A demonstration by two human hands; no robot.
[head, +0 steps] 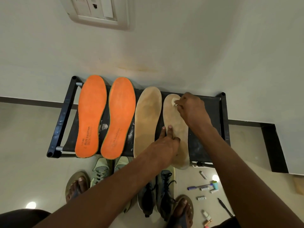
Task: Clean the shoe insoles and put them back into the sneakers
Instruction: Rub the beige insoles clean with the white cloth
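Two orange insoles (92, 116) (119, 118) and two tan insoles lie side by side on a black rack (207, 112). My left hand (166, 143) presses straight fingers on the heel half of the right tan insole (178, 129). My right hand (190, 109) pinches a small white wipe (174, 102) against that insole's toe end. The other tan insole (147, 119) lies untouched to the left. Under the rack's front edge stand pale green sneakers (102, 171) and dark sneakers (158, 195), partly hidden by my arms.
A wall with a switch plate (98, 12) rises right behind the rack. Pens, markers and small tubes (205, 190) are scattered on the tiled floor at the right. My feet in sandals (77, 185) (182, 209) stand by the sneakers.
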